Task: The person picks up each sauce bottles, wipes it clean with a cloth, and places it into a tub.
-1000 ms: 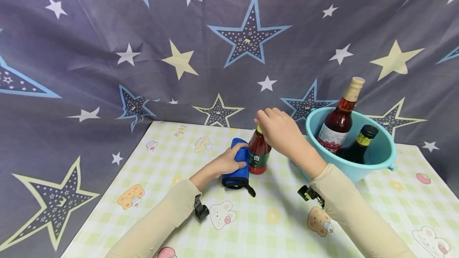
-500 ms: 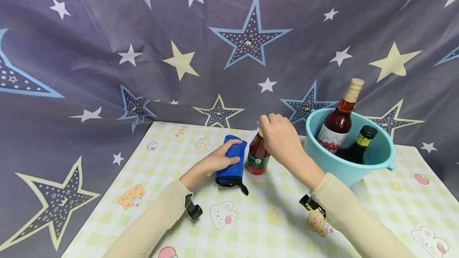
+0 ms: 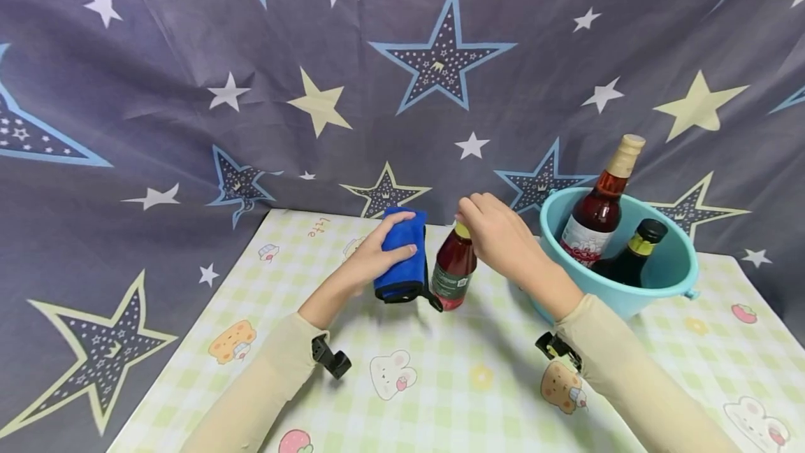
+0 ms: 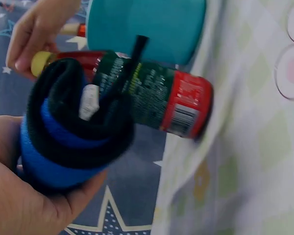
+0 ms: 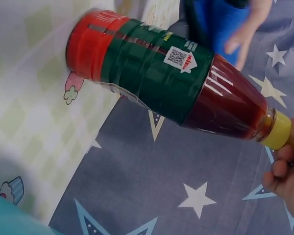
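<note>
My left hand grips a rolled blue cloth with black edging, fingers and thumb wrapped around its side. In the left wrist view the coiled end of the blue cloth faces the camera, with a black loop hanging off it. Just right of it, a sauce bottle with dark red contents and a green label stands slightly tilted. The right wrist view shows its yellow cap pinched by my right hand. The bottle's base is red.
A light blue bucket stands at the right, holding a tall gold-topped bottle and a dark bottle with a black cap. A green-checked cloth with cartoon prints covers the table. A starry curtain hangs behind.
My left hand has drawn the blue cloth leftward, off the bottle's side, and then raised it from the table. My right hand stays at the bottle's cap, with little movement.
</note>
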The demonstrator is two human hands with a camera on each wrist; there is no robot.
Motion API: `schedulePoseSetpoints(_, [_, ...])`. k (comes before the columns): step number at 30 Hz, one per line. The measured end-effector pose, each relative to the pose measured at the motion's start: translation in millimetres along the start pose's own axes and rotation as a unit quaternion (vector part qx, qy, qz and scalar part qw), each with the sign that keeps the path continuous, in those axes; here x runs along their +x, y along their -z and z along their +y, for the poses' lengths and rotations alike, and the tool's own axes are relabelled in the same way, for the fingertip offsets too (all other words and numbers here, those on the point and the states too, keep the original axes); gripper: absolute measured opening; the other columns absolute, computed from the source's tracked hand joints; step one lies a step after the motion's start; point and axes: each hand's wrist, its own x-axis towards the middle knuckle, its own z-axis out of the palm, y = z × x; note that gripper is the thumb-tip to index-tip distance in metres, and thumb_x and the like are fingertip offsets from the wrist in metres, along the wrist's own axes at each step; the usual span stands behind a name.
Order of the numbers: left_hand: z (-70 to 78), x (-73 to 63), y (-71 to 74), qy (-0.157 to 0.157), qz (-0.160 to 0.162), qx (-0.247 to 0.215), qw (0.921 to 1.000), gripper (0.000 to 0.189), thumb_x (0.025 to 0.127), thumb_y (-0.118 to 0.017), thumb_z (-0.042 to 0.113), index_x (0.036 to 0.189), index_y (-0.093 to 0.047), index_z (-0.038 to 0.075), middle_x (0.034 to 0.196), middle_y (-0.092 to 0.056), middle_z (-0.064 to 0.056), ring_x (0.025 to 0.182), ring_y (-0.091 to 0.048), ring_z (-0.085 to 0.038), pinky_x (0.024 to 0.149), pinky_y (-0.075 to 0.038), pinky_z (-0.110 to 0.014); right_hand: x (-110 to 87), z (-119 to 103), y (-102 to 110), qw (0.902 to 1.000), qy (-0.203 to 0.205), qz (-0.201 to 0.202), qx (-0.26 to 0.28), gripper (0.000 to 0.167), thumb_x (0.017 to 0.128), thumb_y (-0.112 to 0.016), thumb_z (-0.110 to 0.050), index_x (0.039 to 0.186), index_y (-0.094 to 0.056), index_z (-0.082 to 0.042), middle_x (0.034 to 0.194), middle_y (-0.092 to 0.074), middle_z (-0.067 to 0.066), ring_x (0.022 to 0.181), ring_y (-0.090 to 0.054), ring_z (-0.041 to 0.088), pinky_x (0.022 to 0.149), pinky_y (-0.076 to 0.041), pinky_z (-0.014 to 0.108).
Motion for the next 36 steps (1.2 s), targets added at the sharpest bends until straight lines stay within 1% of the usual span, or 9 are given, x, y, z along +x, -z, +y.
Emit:
schedulePoseSetpoints(5, [12.6,-4.6,-1.1,-0.034,0.037,-0.04,0.9979,0.063,0.099,-0.065,0.023,0.151,-0.035,0.042,0.158,-0.027,-0.015,0.129,-0.05,-0.046,0.09,-0.054,-0.049,11.1,-1.5,-5.5,0.9993,0.031,-0.015,0.015,0.017,0.099,-0.062,-0.005,0.087,-0.051,-0.004,0.074,-0.045,0.007,0.068,-0.039,0.023,0.062,-0.033,0.031])
schedulePoseSetpoints(9, [19.2,-6.4,-5.8,-0.052,0.053,-0.063,0.9953,0.061,0.098,-0.063,0.019,0.147,-0.031,0.038,0.155,-0.026,-0.016,0.127,-0.05,-0.045,0.086,-0.055,-0.045,18.1,1.3,-7.5,0.9989,0.039,-0.02,0.017,0.017,0.1,-0.062,-0.004,0.086,-0.051,-0.004,0.075,-0.047,0.008,0.068,-0.039,0.023,0.062,-0.033,0.031])
schedulePoseSetpoints(13, [22.0,-8.7,-11.5,-0.059,0.043,-0.063,0.9953,0.054,0.097,-0.061,0.016,0.143,-0.039,0.035,0.151,-0.033,-0.016,0.124,-0.053,-0.043,0.085,-0.057,-0.046,20.4,4.5,-7.5,0.9985,0.032,-0.036,0.025,0.014,0.101,-0.06,-0.004,0.088,-0.053,-0.005,0.078,-0.051,0.008,0.071,-0.041,0.023,0.065,-0.036,0.031])
schedulePoseSetpoints(16, [21.9,-10.2,-15.4,-0.069,0.036,-0.044,0.996,0.05,0.098,-0.063,0.02,0.142,-0.048,0.041,0.156,-0.036,-0.004,0.134,-0.048,-0.035,0.096,-0.052,-0.052,17.8,5.0,-6.7,0.9982,0.023,-0.044,0.033,0.013,0.101,-0.06,-0.005,0.089,-0.055,-0.006,0.079,-0.054,0.007,0.072,-0.042,0.023,0.065,-0.037,0.031])
schedulePoseSetpoints(18, [21.0,-10.6,-17.6,-0.075,0.037,-0.03,0.9961,0.05,0.099,-0.064,0.025,0.143,-0.051,0.044,0.16,-0.034,0.005,0.142,-0.041,-0.029,0.106,-0.045,-0.054,15.0,4.9,-6.0,0.9983,0.02,-0.042,0.036,0.013,0.1,-0.061,-0.005,0.089,-0.055,-0.006,0.079,-0.055,0.007,0.072,-0.043,0.022,0.065,-0.037,0.031])
schedulePoseSetpoints(20, [19.8,-10.0,-19.5,-0.078,0.037,-0.028,0.9959,0.051,0.099,-0.064,0.028,0.144,-0.051,0.047,0.163,-0.032,0.012,0.146,-0.037,-0.026,0.11,-0.041,-0.056,12.4,4.8,-5.1,0.9985,0.019,-0.037,0.035,0.015,0.1,-0.062,-0.005,0.088,-0.054,-0.006,0.078,-0.054,0.007,0.071,-0.042,0.022,0.064,-0.036,0.03])
schedulePoseSetpoints(27, [17.5,-10.0,-25.3,-0.09,0.029,-0.07,0.993,0.055,0.099,-0.063,0.022,0.146,-0.048,0.048,0.161,-0.032,0.006,0.14,-0.043,-0.031,0.1,-0.051,-0.05,9.2,5.4,-7.2,0.9989,0.028,-0.015,0.035,0.014,0.099,-0.063,-0.004,0.088,-0.055,-0.005,0.078,-0.053,0.007,0.07,-0.041,0.022,0.064,-0.036,0.031])
schedulePoseSetpoints(31, [16.9,-11.4,-30.5,-0.109,0.037,-0.039,0.9925,0.058,0.101,-0.062,0.021,0.149,-0.043,0.048,0.16,-0.027,-0.001,0.139,-0.041,-0.034,0.101,-0.051,-0.055,7.8,6.1,-9.2,0.999,0.028,-0.002,0.035,0.012,0.098,-0.063,-0.002,0.089,-0.057,-0.006,0.078,-0.054,0.006,0.07,-0.043,0.022,0.064,-0.039,0.032])
schedulePoseSetpoints(36, [17.5,-13.7,-35.5,-0.147,0.075,0.065,0.9841,0.063,0.1,-0.064,0.023,0.151,-0.04,0.049,0.161,-0.023,-0.006,0.139,-0.041,-0.033,0.106,-0.046,-0.057,7.0,5.3,-10.1,0.999,0.025,0.0,0.038,0.012,0.1,-0.061,-0.004,0.089,-0.056,-0.005,0.078,-0.052,0.006,0.071,-0.043,0.022,0.065,-0.039,0.032])
